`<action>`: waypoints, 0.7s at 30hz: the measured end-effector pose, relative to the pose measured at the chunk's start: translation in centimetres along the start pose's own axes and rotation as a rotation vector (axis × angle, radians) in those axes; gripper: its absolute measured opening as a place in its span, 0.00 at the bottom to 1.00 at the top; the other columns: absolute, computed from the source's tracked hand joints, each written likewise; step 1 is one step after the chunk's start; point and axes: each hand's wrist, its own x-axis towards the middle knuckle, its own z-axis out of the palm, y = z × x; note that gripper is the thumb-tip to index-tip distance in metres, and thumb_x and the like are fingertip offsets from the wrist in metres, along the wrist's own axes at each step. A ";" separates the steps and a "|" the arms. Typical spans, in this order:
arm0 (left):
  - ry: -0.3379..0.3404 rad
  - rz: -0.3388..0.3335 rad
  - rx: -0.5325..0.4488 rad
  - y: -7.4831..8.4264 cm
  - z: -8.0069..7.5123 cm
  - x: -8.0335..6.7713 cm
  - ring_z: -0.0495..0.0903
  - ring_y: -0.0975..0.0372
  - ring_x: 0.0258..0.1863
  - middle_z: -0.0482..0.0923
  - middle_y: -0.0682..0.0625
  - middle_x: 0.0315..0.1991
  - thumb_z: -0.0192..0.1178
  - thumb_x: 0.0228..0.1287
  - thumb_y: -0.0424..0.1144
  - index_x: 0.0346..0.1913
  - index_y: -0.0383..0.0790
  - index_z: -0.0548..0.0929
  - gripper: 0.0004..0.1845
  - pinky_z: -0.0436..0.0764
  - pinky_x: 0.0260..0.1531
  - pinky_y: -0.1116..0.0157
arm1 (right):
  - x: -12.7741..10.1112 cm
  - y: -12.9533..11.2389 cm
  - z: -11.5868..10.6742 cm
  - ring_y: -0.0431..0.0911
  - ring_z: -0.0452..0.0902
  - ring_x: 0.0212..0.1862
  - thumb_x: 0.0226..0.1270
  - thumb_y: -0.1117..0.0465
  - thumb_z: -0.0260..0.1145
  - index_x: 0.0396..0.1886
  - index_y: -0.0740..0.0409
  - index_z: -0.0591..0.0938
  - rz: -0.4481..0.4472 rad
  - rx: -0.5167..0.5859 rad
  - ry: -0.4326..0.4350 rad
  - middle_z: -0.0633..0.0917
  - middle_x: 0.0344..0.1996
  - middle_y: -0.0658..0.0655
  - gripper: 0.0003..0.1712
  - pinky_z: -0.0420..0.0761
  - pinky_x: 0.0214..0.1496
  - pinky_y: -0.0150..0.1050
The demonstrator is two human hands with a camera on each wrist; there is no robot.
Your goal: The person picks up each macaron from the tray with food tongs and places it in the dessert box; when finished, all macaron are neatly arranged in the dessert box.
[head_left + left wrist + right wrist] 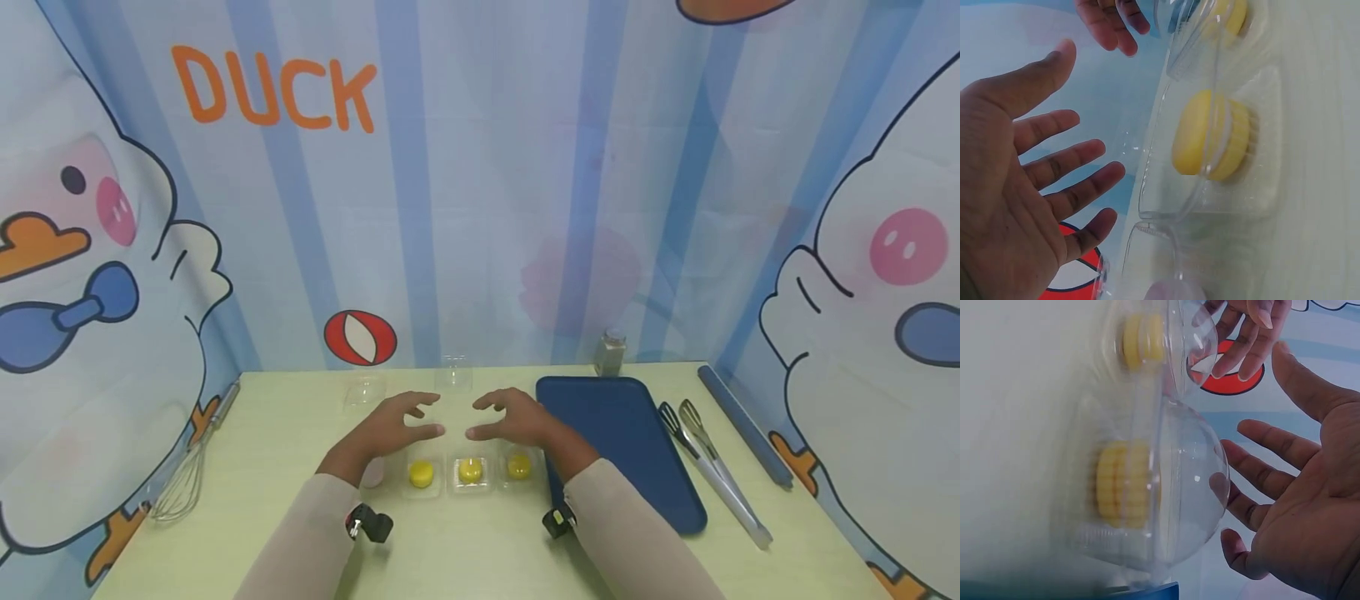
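Note:
My left hand hovers above the table with fingers spread and nothing in it. Opposite it, palm turned inward, my right hand is likewise bare, its fingers loosely bent. Below them sits a row of small round yellow cakes in clear plastic boxes: a left cake, a middle cake and a right cake. A pale pink round piece is partly hidden by my left wrist. In the right wrist view, a clear domed lid covers a ridged yellow cake, near my fingertips.
Two clear plastic pieces, one at left and one at centre, lie at the back. A blue tray, metal tongs and a dark blue bar lie right. A glass jar stands behind; a whisk lies left.

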 end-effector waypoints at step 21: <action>-0.038 -0.203 -0.067 -1.5 -0.6 4.5 0.69 0.36 0.80 0.70 0.35 0.81 0.66 0.75 0.60 0.84 0.45 0.67 0.43 0.69 0.78 0.32 | 5.3 -0.9 -1.6 0.66 0.70 0.81 0.79 0.44 0.71 0.82 0.63 0.70 0.194 0.166 -0.156 0.72 0.81 0.68 0.43 0.75 0.79 0.66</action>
